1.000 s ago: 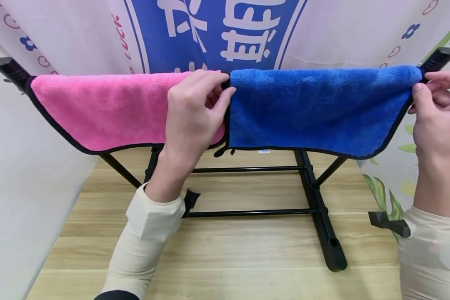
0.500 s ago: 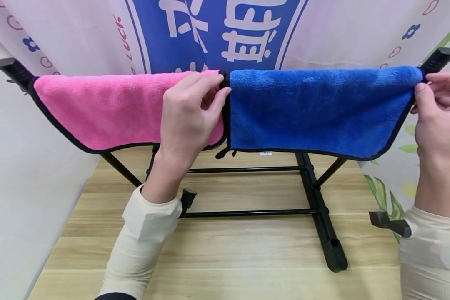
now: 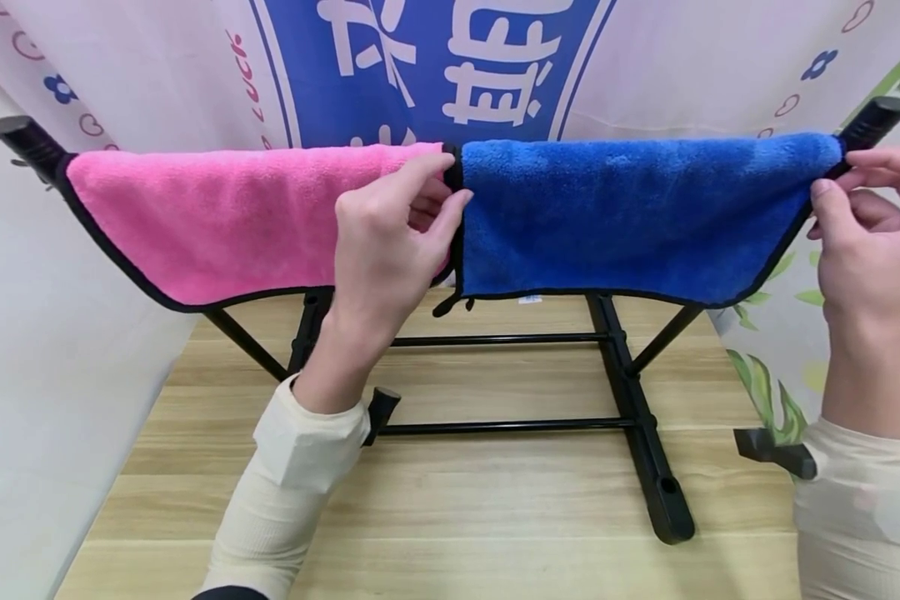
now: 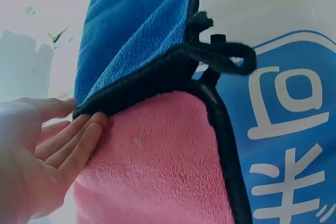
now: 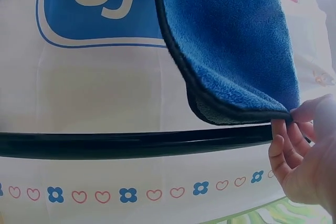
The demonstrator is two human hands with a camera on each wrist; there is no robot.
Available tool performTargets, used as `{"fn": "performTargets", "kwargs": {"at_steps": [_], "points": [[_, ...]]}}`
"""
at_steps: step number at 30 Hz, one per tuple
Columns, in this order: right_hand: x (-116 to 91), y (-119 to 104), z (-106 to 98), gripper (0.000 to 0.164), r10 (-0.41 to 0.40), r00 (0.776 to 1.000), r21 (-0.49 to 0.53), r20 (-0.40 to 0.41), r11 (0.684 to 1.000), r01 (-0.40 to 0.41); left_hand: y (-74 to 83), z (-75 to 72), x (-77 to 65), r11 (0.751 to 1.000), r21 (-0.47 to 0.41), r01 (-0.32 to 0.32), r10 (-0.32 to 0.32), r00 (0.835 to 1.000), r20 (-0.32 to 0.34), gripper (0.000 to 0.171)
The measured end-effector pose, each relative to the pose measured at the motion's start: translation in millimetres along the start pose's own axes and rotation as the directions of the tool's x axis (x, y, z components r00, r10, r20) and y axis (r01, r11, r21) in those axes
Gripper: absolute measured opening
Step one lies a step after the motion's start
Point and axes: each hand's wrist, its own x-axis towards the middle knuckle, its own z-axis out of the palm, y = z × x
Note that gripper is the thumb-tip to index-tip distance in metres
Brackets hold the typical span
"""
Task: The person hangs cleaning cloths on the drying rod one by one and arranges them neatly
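Note:
Side by side over the top bar of a black rack hang a pink towel [image 3: 217, 217] and a blue towel [image 3: 637, 217], both edged in black. Where they meet, my left hand [image 3: 386, 242] pinches the blue towel's black edge, its back covering part of the pink towel. In the left wrist view, thumb and fingertips come together at that edge, with a black hanging loop [image 4: 226, 56] beyond. At the far right end, my right hand [image 3: 873, 217] pinches the blue towel's outer edge near the top. The right wrist view has the thumb and fingers [image 5: 286, 150] at this edge.
The black rack [image 3: 671, 500] stands on a light wood table [image 3: 540, 517], its bar ends [image 3: 15, 133] sticking out past the towels. Behind hangs a printed curtain [image 3: 645, 67] with a blue panel. A white wall [image 3: 60, 333] rises on the left.
My right hand has shifted slightly left, its thumb lower, and the blue towel's lower right corner has moved inward and up. My left hand moved a little left, then back right at the seam.

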Motion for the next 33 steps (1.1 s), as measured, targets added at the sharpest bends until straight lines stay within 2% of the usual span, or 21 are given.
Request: {"fn": "performTargets", "kwargs": {"at_steps": [5,10,12,15,17,20,21,23,26,28,30,33], "points": [[1,-3,0,0.023,-0.001,1.0,-0.08,-0.001,0.997,0.001,0.7,3.2,2.2,1.0,-0.031,0.004,-0.005,1.0,-0.019,0.021],[0,-9,4,0.015,0.057,0.998,0.114,-0.029,0.992,-0.053,1.1,3.9,4.9,0.999,-0.047,-0.007,0.005,0.999,-0.041,0.019],[1,-7,4,0.014,0.062,0.998,0.137,-0.034,0.989,-0.057,1.1,3.8,4.8,0.999,-0.045,-0.012,0.011,0.999,-0.034,0.018],[2,-4,3,0.014,0.049,0.998,0.074,-0.032,0.996,-0.046,0.7,3.7,3.9,0.999,-0.04,-0.017,0.016,1.0,-0.011,0.018],[2,-1,1,0.015,0.027,0.999,-0.02,-0.028,0.999,-0.028,0.3,3.8,3.2,0.999,-0.041,-0.018,0.018,1.0,0.003,0.018],[1,1,0,0.017,0.006,1.0,-0.062,-0.027,0.998,-0.008,-0.6,3.2,1.5,0.999,-0.05,-0.005,0.006,1.0,0.022,0.019],[1,1,0,0.018,0.003,1.0,-0.047,-0.03,0.999,-0.005,-1.0,3.0,0.8,0.999,-0.052,-0.003,0.004,1.0,0.027,0.02],[-1,2,0,0.018,0.007,0.999,0.058,-0.039,0.998,-0.005,-1.9,2.0,-1.0,0.999,-0.054,0.001,0.001,0.999,0.034,0.021],[-6,4,-1,0.017,0.024,0.999,0.24,-0.048,0.971,-0.012,-3.4,-0.1,-4.9,0.999,-0.051,-0.003,0.005,0.999,0.04,0.02],[-12,5,-1,0.018,0.02,0.999,0.281,-0.045,0.96,-0.006,-3.9,-2.0,-8.3,0.999,-0.052,-0.018,0.02,0.999,0.044,0.02],[-18,7,-3,0.017,-0.013,0.999,0.216,-0.037,0.976,0.02,-4.4,-3.8,-11.9,0.998,-0.055,-0.02,0.024,0.998,0.056,0.019],[-27,9,-4,0.015,-0.096,0.995,0.059,-0.013,0.994,0.096,-6.0,-6.3,-18.0,0.998,-0.057,-0.024,0.028,0.997,0.07,0.018]]}}
